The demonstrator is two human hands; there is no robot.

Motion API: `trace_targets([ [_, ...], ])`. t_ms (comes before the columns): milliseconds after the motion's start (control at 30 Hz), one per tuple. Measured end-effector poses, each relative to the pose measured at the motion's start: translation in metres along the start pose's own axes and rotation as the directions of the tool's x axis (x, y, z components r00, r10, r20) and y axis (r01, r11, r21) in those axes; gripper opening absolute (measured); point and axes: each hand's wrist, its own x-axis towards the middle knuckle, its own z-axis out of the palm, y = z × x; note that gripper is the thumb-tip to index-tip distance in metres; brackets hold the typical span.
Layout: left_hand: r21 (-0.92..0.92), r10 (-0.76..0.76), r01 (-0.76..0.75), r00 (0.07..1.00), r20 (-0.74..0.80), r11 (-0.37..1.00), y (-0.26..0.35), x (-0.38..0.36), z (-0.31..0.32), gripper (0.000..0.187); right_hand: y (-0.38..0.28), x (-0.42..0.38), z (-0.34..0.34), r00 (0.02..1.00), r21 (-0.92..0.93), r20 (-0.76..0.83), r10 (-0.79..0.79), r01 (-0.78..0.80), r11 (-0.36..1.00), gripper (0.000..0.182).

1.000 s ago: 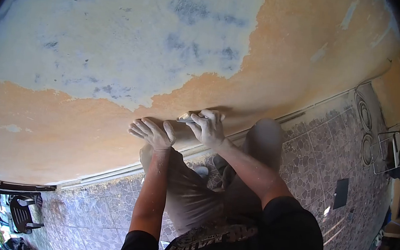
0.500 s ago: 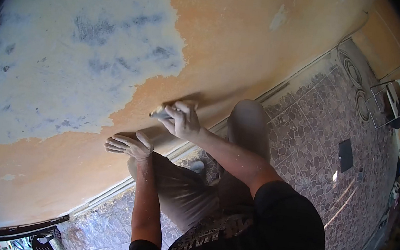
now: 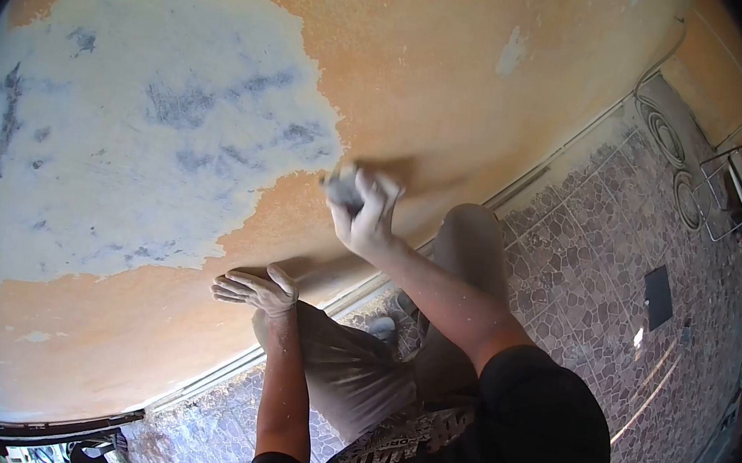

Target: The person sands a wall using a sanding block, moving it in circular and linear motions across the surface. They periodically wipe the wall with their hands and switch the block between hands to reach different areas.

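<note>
Just hands: right hand gripping sanding block.

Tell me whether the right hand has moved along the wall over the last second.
Yes. The right hand with its sanding block has climbed away from the baseboard, nearer the white patch.

The right hand grips a grey sanding block against the orange wall; the left hand lies flat below.
</note>
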Motion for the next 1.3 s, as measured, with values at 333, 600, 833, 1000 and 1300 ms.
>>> trace_targets([
  [333, -0.003, -0.003, 0.003, 0.999, 0.036, 1.0, 0.003, -0.001, -0.001, 0.087, -0.014, 0.153, -0.016, 0.911, 0.226, -0.186, 0.369, -0.325, 0.918, 0.056],
  [600, -0.033, -0.024, 0.026, 0.998, 0.057, 0.999, 0.001, -0.007, 0.0, 0.09, -0.016, -0.058, -0.022, 0.924, -0.052, 0.346, -0.165, 0.195, 0.979, 0.077],
  [833, -0.034, -0.037, 0.039, 0.996, 0.08, 0.999, 0.0, -0.012, 0.0, 0.089, 0.029, 0.109, -0.028, 0.773, 0.141, -0.325, 0.545, -0.531, 0.836, 0.054],
  [1000, -0.02, -0.026, 0.027, 0.998, 0.059, 0.999, 0.005, -0.005, -0.001, 0.086, -0.008, 0.094, -0.011, 0.898, 0.047, -0.237, 0.37, -0.37, 0.928, 0.061],
  [1300, -0.031, -0.029, 0.032, 0.995, 0.09, 0.999, 0.0, -0.011, 0.0, 0.088, 0.098, 0.024, -0.042, 0.625, 0.011, -0.438, 0.646, -0.715, 0.699, 0.046],
])
